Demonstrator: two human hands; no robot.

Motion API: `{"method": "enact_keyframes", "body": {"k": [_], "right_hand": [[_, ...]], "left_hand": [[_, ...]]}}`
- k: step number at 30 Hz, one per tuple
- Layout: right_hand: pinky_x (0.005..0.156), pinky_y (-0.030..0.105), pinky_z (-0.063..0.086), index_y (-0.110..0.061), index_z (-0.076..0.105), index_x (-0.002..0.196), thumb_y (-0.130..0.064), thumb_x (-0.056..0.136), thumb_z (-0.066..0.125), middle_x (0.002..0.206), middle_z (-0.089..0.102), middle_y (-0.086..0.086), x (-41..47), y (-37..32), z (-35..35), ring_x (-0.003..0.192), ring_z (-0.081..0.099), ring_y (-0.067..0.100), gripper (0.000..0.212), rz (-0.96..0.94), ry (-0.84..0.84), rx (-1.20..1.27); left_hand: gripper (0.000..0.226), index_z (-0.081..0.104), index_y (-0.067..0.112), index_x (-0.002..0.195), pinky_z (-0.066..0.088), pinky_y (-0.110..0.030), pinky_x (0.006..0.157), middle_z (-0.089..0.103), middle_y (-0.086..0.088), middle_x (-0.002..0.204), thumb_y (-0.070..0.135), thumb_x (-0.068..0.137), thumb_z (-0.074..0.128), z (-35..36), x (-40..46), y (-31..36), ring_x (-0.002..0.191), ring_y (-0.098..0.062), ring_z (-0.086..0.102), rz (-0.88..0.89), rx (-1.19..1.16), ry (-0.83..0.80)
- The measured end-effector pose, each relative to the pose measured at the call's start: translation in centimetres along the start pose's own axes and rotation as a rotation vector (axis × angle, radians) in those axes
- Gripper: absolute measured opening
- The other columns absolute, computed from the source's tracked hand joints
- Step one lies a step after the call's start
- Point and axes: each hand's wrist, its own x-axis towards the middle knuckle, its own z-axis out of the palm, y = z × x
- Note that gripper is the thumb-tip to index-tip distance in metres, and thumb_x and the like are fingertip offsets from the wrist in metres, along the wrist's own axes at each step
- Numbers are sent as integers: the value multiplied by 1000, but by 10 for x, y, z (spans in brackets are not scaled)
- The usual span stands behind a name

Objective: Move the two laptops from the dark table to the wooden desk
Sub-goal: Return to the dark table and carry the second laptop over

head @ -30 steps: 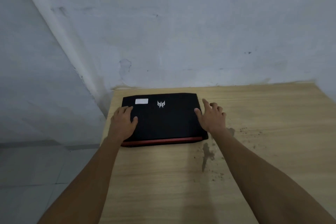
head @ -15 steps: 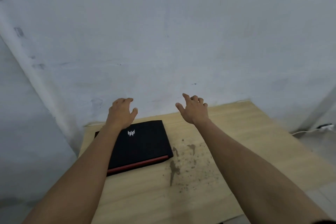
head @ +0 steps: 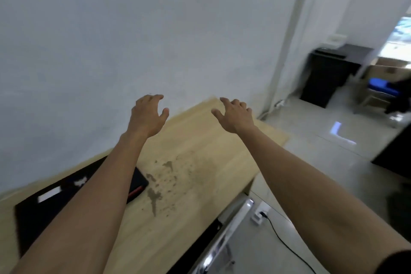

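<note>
- Your left hand (head: 148,115) is raised above the wooden tabletop (head: 200,151), fingers loosely curled, grip slack, holding nothing.
- Your right hand (head: 234,115) is raised level with it, fingers spread and slightly bent, grip likewise slack and holding nothing.
- Neither hand touches the laptop or the tabletop; both forearms reach forward from the bottom of the frame.
- One black laptop (head: 44,204) lies closed and flat on the left part of the tabletop, close to the wall (head: 155,29). Your left forearm crosses over it and hides its middle.
- The laptop's lid shows a pale emblem (head: 80,182) and a white sticker (head: 49,194); a red strip (head: 135,191) runs along the edge nearest you.
- A patch of brown stains (head: 164,184) marks the tabletop just right of the laptop.
- A dark table (head: 327,78) stands well apart, at the far right by a doorway. A flat dark item lies on its top; the blur prevents you from telling whether it is the second laptop.
- A blue object (head: 378,87) sits beyond the dark table; blurred, not identifiable.
- A black cable (head: 280,238) runs across the tiled floor (head: 322,151) from a small white plug (head: 256,220) below the tabletop's right end.
</note>
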Motion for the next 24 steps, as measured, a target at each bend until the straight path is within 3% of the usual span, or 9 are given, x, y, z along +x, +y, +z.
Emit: {"method": "enact_keyframes", "body": {"k": [11,24], "right_hand": [[109,50,32,-24,29,157,-62,101,34,150,44,16,-75,204,-56,136,39,38,68,440,90,-26],[108,49,32,-25,29,157,-62,101,34,150,44,15,-82,375,-91,135,39,36,67,690,111,-20]], "left_hand": [[51,43,17,144,32,-46,108,45,-9,145,37,97,50,110,27,198,137,-31,34,347,-106,-211],[48,48,15,139,42,-47,99,55,-11,134,37,96,51,215,68,386,124,-33,49,561,-205,-329]]}}
